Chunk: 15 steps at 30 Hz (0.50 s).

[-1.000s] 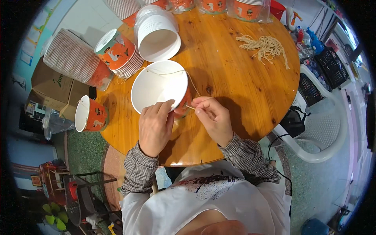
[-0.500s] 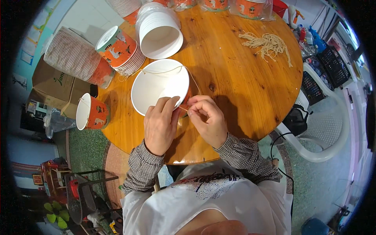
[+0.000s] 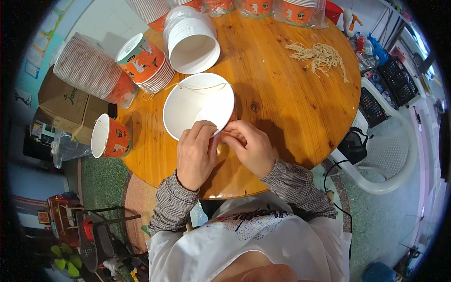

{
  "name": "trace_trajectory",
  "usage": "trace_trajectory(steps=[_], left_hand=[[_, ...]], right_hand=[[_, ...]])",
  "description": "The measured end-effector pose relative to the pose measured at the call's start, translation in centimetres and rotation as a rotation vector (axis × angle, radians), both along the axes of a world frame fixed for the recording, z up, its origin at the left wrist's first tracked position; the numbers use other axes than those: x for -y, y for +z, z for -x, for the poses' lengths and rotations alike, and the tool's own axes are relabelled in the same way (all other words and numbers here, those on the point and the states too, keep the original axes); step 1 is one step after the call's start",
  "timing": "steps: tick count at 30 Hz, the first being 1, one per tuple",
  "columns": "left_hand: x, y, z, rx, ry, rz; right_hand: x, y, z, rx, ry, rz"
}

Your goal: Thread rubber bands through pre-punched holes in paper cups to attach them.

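A large white-lined paper bucket [image 3: 192, 103] tilts toward me on the wooden table, its mouth facing up and to the near side. A thin tan cord [image 3: 202, 88] runs across the far part of its mouth. My left hand [image 3: 195, 152] grips the near rim, fingers inside the wall and thumb outside. Close beside it, my right hand [image 3: 249, 145] is pinched at the outside of the rim, on the cord, whose end is mostly hidden by the fingers. Both hands are closed, with fingertips nearly touching.
A bundle of loose cords [image 3: 322, 58] lies at the far right of the round table [image 3: 300, 113]. Stacked buckets [image 3: 195, 47] lie just beyond my bucket. A single orange bucket [image 3: 110, 136] stands at the left edge. A white plastic chair [image 3: 394, 155] is at the right.
The bucket has shifted slightly right and turned. The cord loop at its right side no longer shows, and my right hand has moved in closer to the rim.
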<state>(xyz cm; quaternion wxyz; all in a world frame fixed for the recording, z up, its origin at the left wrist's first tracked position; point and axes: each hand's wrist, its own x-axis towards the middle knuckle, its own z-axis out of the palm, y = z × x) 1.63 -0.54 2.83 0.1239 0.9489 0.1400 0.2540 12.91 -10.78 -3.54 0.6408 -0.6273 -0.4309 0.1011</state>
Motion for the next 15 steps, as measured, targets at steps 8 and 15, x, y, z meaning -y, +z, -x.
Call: trace_trajectory(steps=[8, 15], left_hand=[[-0.6, -0.5, 0.5, 0.097, -0.063, 0.087], [-1.1, 0.3, 1.1, 0.099, -0.174, 0.264]], right_hand=[[-0.9, 3.9, -3.7, 0.476, -0.286, -0.221], [-2.6, 3.6, -2.9, 0.537, -0.112, -0.027]])
